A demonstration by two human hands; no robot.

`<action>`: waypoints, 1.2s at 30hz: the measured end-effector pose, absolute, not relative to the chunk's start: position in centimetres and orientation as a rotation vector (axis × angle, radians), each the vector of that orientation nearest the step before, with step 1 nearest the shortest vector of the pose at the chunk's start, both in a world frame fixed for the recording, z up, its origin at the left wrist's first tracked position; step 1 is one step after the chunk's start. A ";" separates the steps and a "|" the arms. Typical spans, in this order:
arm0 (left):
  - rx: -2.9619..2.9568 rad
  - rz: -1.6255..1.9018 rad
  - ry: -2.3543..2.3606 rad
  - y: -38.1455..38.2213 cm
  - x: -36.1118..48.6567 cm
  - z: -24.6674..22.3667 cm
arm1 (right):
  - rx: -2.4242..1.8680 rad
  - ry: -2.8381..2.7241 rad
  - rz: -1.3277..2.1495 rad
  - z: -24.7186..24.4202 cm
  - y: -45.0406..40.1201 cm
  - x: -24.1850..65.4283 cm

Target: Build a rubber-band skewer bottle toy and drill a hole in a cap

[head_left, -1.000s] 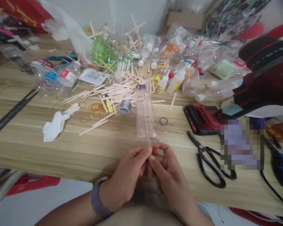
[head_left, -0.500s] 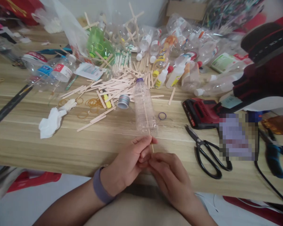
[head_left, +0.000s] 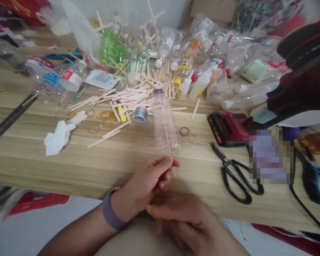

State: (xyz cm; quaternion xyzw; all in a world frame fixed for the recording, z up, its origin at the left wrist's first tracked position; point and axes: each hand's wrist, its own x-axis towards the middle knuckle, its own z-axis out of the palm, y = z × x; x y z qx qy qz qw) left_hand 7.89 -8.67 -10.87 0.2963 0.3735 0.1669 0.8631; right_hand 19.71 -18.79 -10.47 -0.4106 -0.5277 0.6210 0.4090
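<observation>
My left hand [head_left: 149, 181] is closed, pinching a thin wooden stick [head_left: 166, 131] between thumb and forefinger. The stick's lower end pokes out below the fingers; its long part runs away from me over a clear plastic bottle [head_left: 160, 117]. That bottle has a purple cap and lies with its base towards me; whether the stick touches it I cannot tell. Lower and nearer my body, my right hand [head_left: 186, 220] has its fingers bent, somewhat smeared by motion. An orange bit at its fingertips looks like a rubber band [head_left: 152, 210].
Loose craft sticks [head_left: 133, 96], a wire spool [head_left: 140, 114] and rubber bands [head_left: 106, 115] lie beyond my hands. Scissors [head_left: 230, 170], pliers [head_left: 312, 174] and a red-black power tool [head_left: 229, 128] are on the right. Plastic bottles [head_left: 237, 57] crowd the back; crumpled tissue [head_left: 57, 138] lies left.
My right hand has left the stick's lower end and moved down towards my body. My left hand keeps its pinch on the stick, nearly in place.
</observation>
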 end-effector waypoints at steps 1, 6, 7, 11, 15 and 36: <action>0.624 0.346 0.786 -8.6 7.8 -10.9 | -1.065 -1.185 1.612 -10.8 -19.0 19.9; 0.658 0.365 0.774 -8.6 7.6 -10.5 | -1.461 -0.507 1.464 -11.2 -18.5 21.5; 0.675 0.362 0.773 -8.6 7.7 -10.4 | -1.449 -0.457 1.435 -10.9 -18.1 21.6; 0.732 0.357 0.821 -8.6 8.0 -10.4 | -1.240 -0.333 1.545 -10.0 -16.2 20.8; 0.824 0.373 0.853 -8.4 8.4 -10.5 | -1.134 -0.243 1.592 -10.2 -15.2 19.8; 2.170 0.790 1.014 -10.2 6.5 -11.3 | -1.105 0.045 1.554 -10.5 -14.1 18.1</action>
